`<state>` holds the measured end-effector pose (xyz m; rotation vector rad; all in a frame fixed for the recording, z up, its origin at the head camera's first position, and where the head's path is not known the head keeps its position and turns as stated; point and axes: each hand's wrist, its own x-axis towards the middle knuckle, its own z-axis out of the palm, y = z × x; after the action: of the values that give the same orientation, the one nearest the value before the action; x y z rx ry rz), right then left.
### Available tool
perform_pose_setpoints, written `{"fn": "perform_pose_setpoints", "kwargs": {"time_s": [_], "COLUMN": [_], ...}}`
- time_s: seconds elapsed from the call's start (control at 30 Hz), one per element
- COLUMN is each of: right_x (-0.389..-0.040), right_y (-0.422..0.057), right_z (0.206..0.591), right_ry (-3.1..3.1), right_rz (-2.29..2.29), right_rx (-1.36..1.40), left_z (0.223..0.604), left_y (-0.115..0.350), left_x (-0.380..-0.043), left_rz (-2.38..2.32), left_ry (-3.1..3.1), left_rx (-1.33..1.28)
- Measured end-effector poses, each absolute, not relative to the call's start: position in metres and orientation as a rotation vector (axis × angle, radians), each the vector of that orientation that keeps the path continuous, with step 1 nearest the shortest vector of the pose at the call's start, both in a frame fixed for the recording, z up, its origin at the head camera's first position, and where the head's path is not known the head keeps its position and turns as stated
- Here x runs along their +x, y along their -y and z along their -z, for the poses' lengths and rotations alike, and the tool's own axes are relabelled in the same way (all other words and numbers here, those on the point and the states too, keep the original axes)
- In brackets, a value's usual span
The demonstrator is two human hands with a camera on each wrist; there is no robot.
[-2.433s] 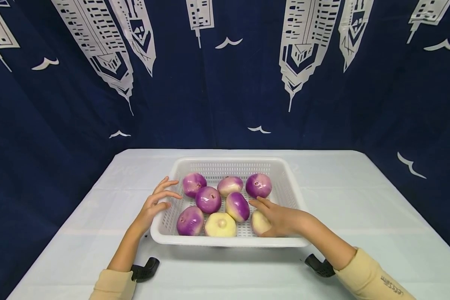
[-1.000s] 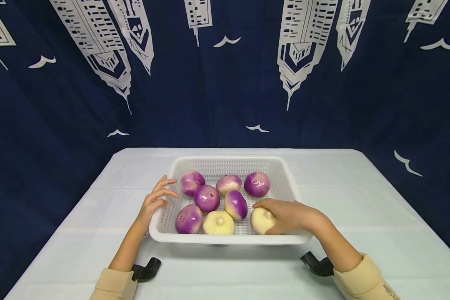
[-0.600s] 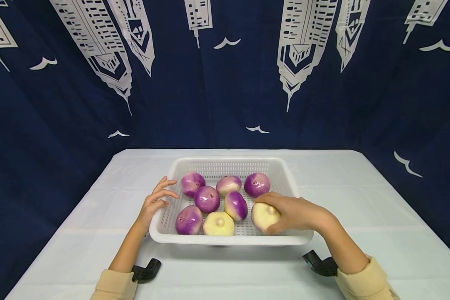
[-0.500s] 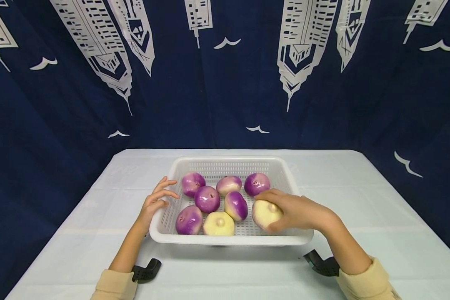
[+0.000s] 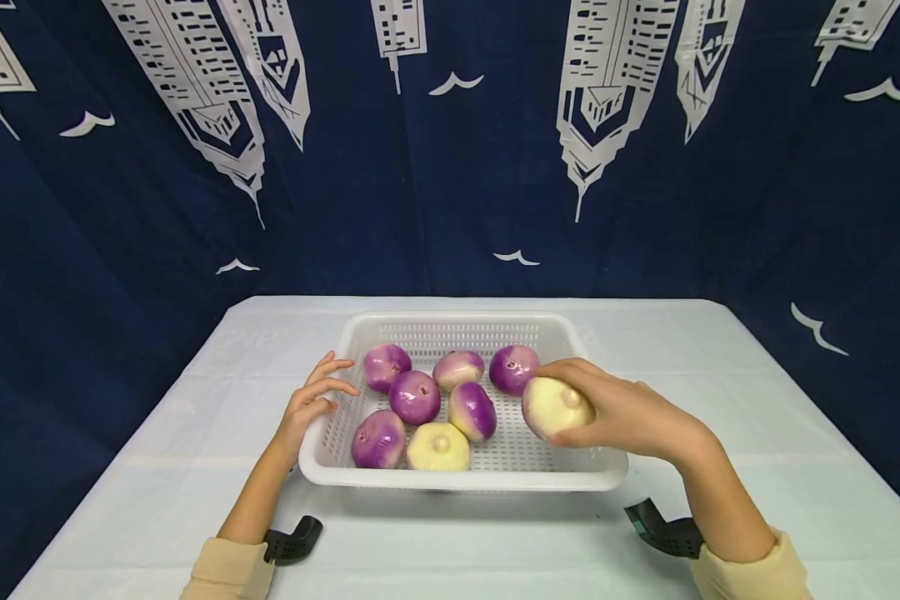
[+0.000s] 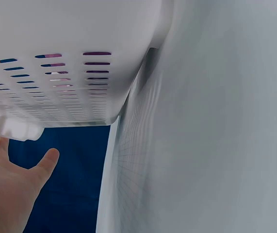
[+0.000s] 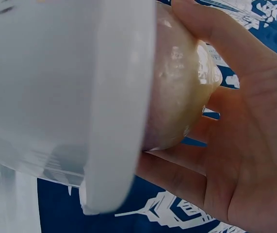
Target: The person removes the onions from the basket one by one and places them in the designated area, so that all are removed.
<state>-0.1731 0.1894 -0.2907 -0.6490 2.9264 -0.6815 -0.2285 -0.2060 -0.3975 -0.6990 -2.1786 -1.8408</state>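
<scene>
Blue cloth (image 5: 450, 192) behind white desk (image 5: 727, 400). Right hand (image 5: 630, 414) grasping pale bulb (image 5: 558, 408) over basket's (image 5: 465, 481) right side; glossy surface could slip, or too low a path clip basket. Left hand (image 5: 305, 410) spread at left, holding nothing.

Smooth and glossy, the turnip-like bulb (image 5: 557, 408) in the right hand (image 5: 633, 412) (it throws bright highlights) matches the shiny skins of the other bulbs (image 5: 415, 397) left of the grip, while the perforated basket (image 5: 461, 481) beneath looks like smooth, soft-sheened plastic and the backdrop (image 5: 450, 192) well beyond is matt, faintly creased cloth.
</scene>
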Motion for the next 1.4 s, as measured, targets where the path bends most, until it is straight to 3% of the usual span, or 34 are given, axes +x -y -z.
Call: {"fn": "perform_pose_setpoints", "kwargs": {"time_s": [0.53, 1.4], "right_x": [-0.172, -0.208], "right_y": [-0.209, -0.226], "right_z": [0.294, 0.311], "right_ry": [-3.051, -3.431], "right_rz": [0.951, 1.141], "right_rx": [-0.672, -0.272], "left_z": [0.4, 0.397], "left_y": [0.206, 0.206], "left_x": [-0.229, -0.228], "left_rz": [1.849, 1.838], "left_ry": [2.184, 2.169], "left_rx": [-0.69, -0.703]}}
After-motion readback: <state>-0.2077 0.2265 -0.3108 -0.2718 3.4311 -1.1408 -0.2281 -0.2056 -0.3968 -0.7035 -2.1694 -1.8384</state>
